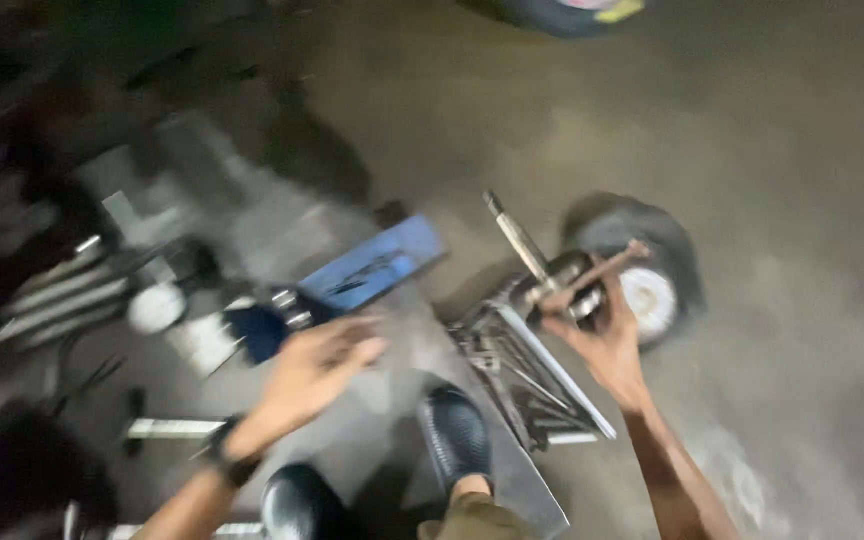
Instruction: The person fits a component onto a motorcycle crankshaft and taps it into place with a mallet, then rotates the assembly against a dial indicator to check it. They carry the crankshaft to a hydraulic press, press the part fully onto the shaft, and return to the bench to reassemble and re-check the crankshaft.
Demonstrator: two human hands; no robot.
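Shoe (pixel 455 435): black, planted on a metal sheet (pixel 512 480) on the floor.
Right hand (pixel 602 335): closed around a rusty rod (pixel 592 272) beside a small wheel (pixel 642 270).
Left hand (pixel 317 365): open, empty, hovering near a blue case (pixel 372 265).
Risk: rod may slip; blur hides details.

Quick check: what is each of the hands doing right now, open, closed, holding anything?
Left hand: open, fingers spread, holding nothing, above the floor near a blue box.
Right hand: closed on a metal rod.
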